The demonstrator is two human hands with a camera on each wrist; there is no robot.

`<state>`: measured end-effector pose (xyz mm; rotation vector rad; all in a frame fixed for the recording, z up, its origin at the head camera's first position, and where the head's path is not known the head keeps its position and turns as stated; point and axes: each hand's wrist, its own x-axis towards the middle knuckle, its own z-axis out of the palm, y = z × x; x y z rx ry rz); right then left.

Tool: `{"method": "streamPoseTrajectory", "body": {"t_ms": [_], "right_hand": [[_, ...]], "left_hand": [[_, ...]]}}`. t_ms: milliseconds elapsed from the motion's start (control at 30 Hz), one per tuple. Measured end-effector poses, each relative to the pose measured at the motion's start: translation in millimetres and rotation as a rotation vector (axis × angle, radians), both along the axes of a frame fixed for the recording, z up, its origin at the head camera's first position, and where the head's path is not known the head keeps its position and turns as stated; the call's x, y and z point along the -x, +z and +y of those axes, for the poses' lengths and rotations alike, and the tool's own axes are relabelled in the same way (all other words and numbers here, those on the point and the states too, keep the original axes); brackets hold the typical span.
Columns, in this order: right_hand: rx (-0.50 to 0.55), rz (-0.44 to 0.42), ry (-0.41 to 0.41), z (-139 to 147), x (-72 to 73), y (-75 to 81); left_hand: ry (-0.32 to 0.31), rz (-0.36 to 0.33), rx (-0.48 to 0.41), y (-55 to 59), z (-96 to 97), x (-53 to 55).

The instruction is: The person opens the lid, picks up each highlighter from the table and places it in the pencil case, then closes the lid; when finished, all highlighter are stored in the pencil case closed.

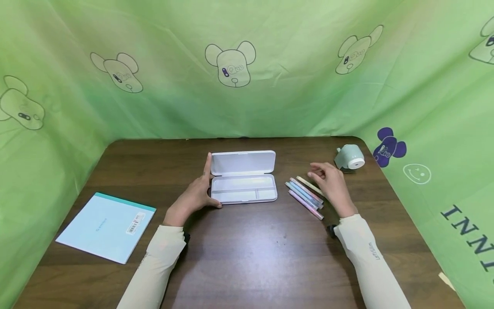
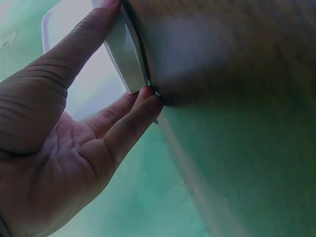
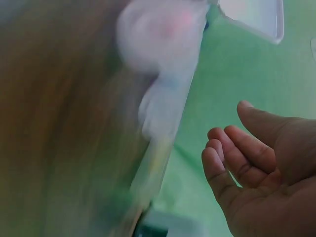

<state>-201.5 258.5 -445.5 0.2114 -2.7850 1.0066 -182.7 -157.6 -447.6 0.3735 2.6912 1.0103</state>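
A white pencil case (image 1: 244, 182) lies open on the table, its lid (image 1: 244, 163) tilted back and its tray split into compartments. My left hand (image 1: 194, 193) grips the case's left end, with the thumb at the front edge and the fingers along the side and lid. The left wrist view shows that thumb and the fingertips against the case wall (image 2: 127, 59). Just right of the case lies a loose group of several slim pastel pens (image 1: 305, 195). Over their far right end hovers my right hand (image 1: 329, 182), fingers loosely bent, nothing between them; the right wrist view also shows it holding nothing.
A light blue notebook (image 1: 106, 227) with a barcode label lies at the left of the table. At the back right stands a small mint-green device (image 1: 349, 156) with a round white face. Green printed cloth (image 1: 231, 111) hangs around the table (image 1: 247, 266).
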Motion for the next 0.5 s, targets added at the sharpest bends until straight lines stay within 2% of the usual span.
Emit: {"method": "streamPoseTrajectory", "body": {"t_ms": [333, 500], "right_hand": [[-0.04, -0.068, -0.015, 39, -29.9, -1.4], [-0.042, -0.099, 0.01, 53, -41.7, -4.3]], "left_hand": [[0.007, -0.026, 0.002, -0.9, 0.3, -0.2], [0.008, -0.012, 0.009, -1.9, 0.5, 0.2]]}}
